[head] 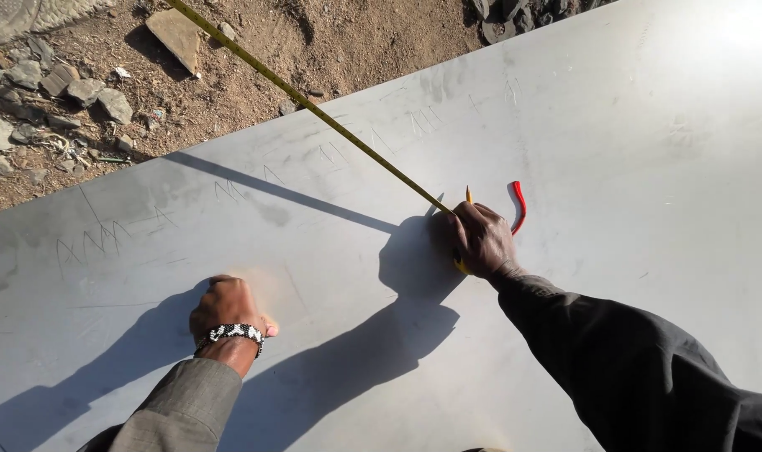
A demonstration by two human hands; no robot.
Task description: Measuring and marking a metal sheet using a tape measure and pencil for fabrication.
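right hand [481, 240] clenched around a yellow tape measure [461, 266] and a pencil [469, 195], pinning the case down so the yellow tape blade [314, 111] stays taut, stretched up and away to the far left. left hand [226, 307] fisted, empty as far as visible, pressed on the grey metal sheet [632, 167], likely bracing. red strap [519, 205] just right of the right hand.

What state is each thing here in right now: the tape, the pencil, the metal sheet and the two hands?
Tape: pulled out, stretched taut across the sheet.
Pencil: held upright, tip showing above the fist.
Sheet: lying flat, scratched with marks.
Right hand: closed on tape and pencil.
Left hand: fisted, pressing on the sheet.
Red strap: loose, curled.
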